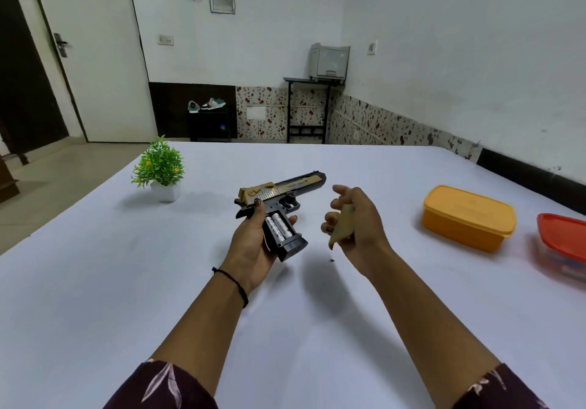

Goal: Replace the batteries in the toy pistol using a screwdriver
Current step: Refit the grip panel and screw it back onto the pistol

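The black and gold toy pistol is held above the white table, barrel pointing right and away. My left hand grips its handle from below. The grip compartment is open and two white batteries lie side by side inside. To the right, my right hand holds a tan, blurred piece, apparently the grip cover, in its curled fingers. A small dark speck, maybe a screw, lies on the table below that hand. No screwdriver is in view.
A small green plant in a white pot stands at the left. A yellow lidded box sits at the right, with a red-lidded container at the right edge. A wall runs close behind the table's right side.
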